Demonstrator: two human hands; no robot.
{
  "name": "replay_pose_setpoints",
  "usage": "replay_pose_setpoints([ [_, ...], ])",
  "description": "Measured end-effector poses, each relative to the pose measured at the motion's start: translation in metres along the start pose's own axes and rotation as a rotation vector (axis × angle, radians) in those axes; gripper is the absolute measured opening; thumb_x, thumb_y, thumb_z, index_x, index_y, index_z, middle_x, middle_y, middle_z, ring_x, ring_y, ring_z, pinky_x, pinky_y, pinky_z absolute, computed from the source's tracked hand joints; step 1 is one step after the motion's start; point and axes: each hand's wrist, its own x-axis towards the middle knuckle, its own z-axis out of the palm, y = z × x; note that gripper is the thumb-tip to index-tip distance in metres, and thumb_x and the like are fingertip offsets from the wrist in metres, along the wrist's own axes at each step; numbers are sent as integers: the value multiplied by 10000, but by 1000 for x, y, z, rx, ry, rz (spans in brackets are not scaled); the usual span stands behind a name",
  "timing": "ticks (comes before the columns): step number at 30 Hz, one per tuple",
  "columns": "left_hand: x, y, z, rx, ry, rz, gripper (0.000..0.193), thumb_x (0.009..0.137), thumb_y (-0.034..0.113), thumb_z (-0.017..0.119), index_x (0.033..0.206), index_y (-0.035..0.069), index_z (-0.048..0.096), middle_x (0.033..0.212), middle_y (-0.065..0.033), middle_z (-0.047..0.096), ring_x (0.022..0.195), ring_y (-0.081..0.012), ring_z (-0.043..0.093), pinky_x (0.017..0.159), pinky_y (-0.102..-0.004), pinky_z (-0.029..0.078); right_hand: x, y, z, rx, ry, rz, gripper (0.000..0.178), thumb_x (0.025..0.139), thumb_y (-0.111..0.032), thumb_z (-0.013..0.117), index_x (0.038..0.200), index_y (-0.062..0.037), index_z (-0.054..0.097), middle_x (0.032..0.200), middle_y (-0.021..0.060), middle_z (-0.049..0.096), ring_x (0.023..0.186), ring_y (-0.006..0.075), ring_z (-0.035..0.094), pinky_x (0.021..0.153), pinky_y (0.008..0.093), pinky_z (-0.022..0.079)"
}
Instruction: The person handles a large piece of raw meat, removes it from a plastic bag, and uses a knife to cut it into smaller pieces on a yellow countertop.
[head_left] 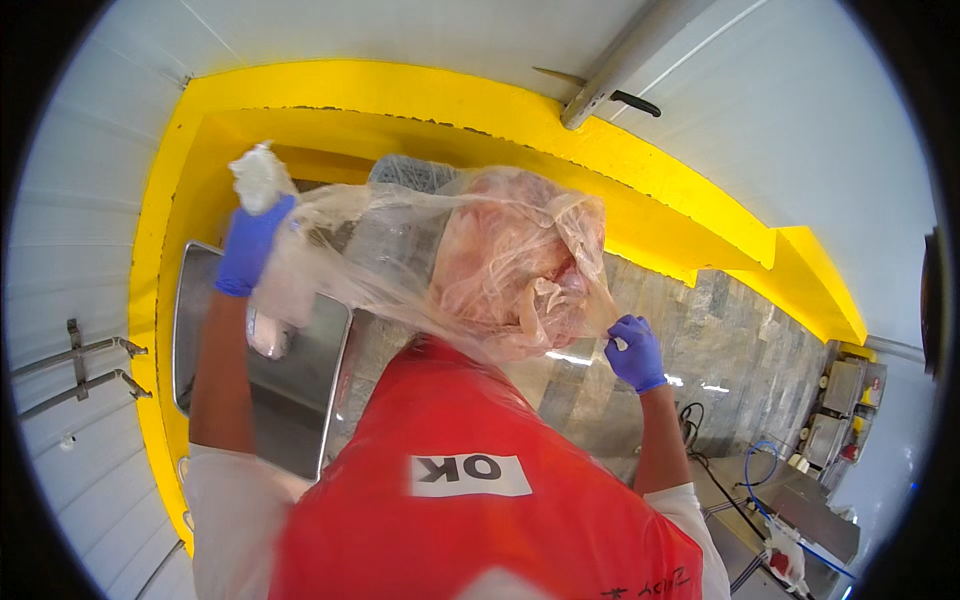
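Note:
My left hand, in a blue glove, is raised at the left and closed around a gathered part of a clear plastic liner. A white bunched wad sticks out above that fist; whether it is part of the liner I cannot tell. The film stretches from there across to pale pink raw meat, which looks like poultry, heaped in front of me. At the heap's right, my right hand, also blue-gloved, pinches the liner's edge. Film covers much of the meat and hides what holds it.
A steel tub stands at left, with a pale wrapped item over it. A yellow ledge curves around the far side. A black-handled knife hangs by a pipe. Hoses and metal equipment stand at lower right.

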Motion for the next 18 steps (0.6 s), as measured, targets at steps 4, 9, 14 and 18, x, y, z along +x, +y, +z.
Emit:
replay_pose_setpoints([
  [4, -38, 61, 83, -273, 0, -49, 297, 942, 274, 767, 1050, -2, 751, 868, -35, 703, 800, -100, 614, 737, -333, 525, 6, -12, -20, 141, 51, 106, 238, 855, -180, 762, 1073, -91, 791, 992, 118, 740, 830, 309, 699, 762, 382, 573],
  [9, -36, 86, 117, -102, -120, -55, 354, 910, 270, 792, 1117, -13, 738, 898, -66, 725, 807, -141, 652, 773, -348, 549, 75, -82, -26, 207, 385, 19, 431, 877, -223, 774, 1295, -130, 726, 1220, 152, 714, 1019, 342, 729, 841, 399, 593],
  [14, -24, 85, 197, 84, -100, 111, 501, 852, 316, 835, 1206, -16, 710, 1059, -174, 762, 974, -268, 742, 842, -402, 571, 183, -91, -12, 21, 284, 0, 375, 896, -284, 745, 1258, -191, 723, 1360, 148, 649, 1153, 408, 662, 937, 498, 557],
  [18, -7, 77, 237, -24, -190, 96, 587, 822, 440, 801, 1169, -21, 693, 1093, -255, 745, 1014, -416, 728, 874, -473, 571, 277, -23, -10, 114, 518, 241, 241, 927, -316, 685, 995, -95, 753, 1070, 197, 737, 969, 403, 716, 851, 500, 563],
])
